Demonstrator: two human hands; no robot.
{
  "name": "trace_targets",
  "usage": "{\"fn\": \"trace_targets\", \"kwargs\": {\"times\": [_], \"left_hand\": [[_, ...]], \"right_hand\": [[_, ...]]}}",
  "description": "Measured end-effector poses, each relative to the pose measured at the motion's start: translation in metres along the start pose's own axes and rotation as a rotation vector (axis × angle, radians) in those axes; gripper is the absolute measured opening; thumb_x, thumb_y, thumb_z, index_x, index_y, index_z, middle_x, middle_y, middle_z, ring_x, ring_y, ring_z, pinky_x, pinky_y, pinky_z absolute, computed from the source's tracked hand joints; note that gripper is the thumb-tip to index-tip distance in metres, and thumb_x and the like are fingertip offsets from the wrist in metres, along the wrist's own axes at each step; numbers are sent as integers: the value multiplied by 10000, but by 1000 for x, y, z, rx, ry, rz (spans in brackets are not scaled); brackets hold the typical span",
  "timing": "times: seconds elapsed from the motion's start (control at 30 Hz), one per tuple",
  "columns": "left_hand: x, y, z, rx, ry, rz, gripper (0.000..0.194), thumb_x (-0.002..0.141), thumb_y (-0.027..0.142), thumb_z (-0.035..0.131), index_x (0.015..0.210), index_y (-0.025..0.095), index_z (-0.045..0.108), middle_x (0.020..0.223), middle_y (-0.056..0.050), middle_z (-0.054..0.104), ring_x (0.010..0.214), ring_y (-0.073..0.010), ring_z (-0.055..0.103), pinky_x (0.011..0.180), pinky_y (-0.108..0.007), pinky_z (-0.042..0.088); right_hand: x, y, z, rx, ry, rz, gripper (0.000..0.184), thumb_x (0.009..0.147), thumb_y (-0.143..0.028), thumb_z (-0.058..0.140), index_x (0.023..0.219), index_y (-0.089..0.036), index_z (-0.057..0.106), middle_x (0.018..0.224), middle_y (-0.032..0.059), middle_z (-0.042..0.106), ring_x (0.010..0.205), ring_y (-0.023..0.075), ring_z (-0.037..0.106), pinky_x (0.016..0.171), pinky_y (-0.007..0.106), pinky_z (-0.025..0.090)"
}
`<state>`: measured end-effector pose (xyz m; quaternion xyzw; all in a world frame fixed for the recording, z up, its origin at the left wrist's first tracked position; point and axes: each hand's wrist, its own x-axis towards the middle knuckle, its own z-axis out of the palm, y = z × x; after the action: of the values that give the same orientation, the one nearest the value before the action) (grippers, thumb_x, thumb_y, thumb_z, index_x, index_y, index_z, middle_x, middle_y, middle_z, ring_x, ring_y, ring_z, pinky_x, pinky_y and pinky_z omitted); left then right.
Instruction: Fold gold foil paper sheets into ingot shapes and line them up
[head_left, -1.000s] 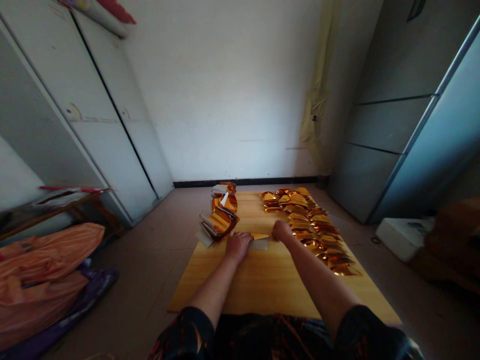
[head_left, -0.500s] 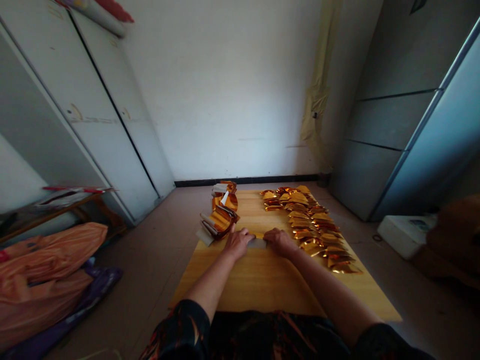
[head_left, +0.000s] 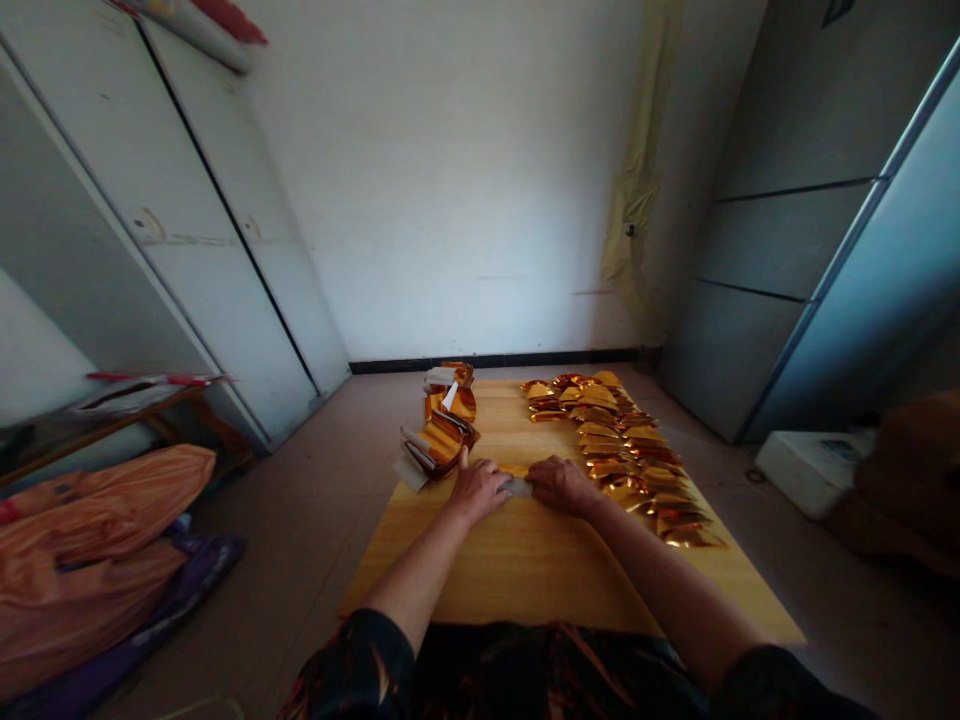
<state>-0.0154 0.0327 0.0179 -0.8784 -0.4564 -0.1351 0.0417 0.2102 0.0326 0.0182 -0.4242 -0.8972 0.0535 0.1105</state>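
A small sheet of gold foil paper (head_left: 520, 487) with a dull grey back lies on the wooden board, a strip of it showing between my hands. My left hand (head_left: 480, 486) holds its left end, fingers bent and pressed together on it. At the right end, my right hand (head_left: 562, 484) grips the same sheet with curled fingers. The fingertips partly hide the paper and its folds. Left of my left hand stand bundles of unfolded gold foil sheets (head_left: 444, 440), some grey side out. Rows of folded gold foil paper pieces (head_left: 600, 440) lie beyond and beside my right hand.
The wooden board (head_left: 540, 570) reaches up to my lap. Grey cabinets (head_left: 225, 220) stand at left and a fridge-like unit (head_left: 772, 230) at right. Orange cloth or plastic (head_left: 112, 530) lies at lower left; a white box (head_left: 799, 470) sits on the floor at right.
My left fingertips have shifted slightly toward me on the foil paper. The grey strip between my hands looks narrower. The bundles and folded pieces stay where they were.
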Motion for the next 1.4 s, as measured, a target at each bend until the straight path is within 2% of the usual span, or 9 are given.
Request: {"fn": "trace_targets", "kwargs": {"times": [0.23,0.43,0.57,0.8,1.0,1.2,1.4], "left_hand": [[-1,3,3,28,78,15,158,884,322,530,912,308,684,834,9,673,900,-174,599,1104,-581,32],[0,0,2,-15,15,-3,196,820,442,603,950,322,688,910,8,677,925,-191,601,1091,-597,36],[1,-1,7,-36,-1,-62,180,831,436,599,958,350,693,950,6,669,935,-189,598,1076,-610,46],[3,-1,15,-50,33,-98,158,858,403,572,924,360,709,930,2,663,928,-181,585,1073,-607,60],[7,4,4,-68,-19,-158,225,888,376,511,826,310,717,919,-1,670,940,-187,578,1056,-628,93],[12,9,-8,-68,-89,-195,290,898,358,466,777,273,715,909,-20,672,937,-192,581,1058,-616,128],[11,10,-10,-46,-117,-191,292,897,364,450,816,280,718,928,-26,679,948,-193,585,1082,-578,141]], "right_hand": [[0,-8,-6,2,-6,41,301,850,-282,526,1132,-298,630,1144,29,630,1023,204,521,869,332,385],[2,-11,-8,30,-12,85,266,890,-323,491,1092,-313,664,1156,34,626,1029,207,509,845,338,380],[4,-13,-8,64,4,144,261,885,-369,498,1056,-309,686,1157,36,627,1045,210,508,833,334,375],[1,-15,-4,94,20,173,381,747,-474,648,1089,-307,673,1209,45,601,1093,243,493,884,371,364],[3,-13,2,119,72,194,299,804,-376,593,1080,-300,675,1178,40,622,1082,229,501,901,371,359],[3,-12,-2,129,36,185,278,827,-285,542,1066,-318,681,1174,15,625,1073,213,508,904,359,361],[3,-13,0,107,48,201,257,888,-387,494,1037,-328,694,1175,21,621,1064,215,504,870,367,364]]}}
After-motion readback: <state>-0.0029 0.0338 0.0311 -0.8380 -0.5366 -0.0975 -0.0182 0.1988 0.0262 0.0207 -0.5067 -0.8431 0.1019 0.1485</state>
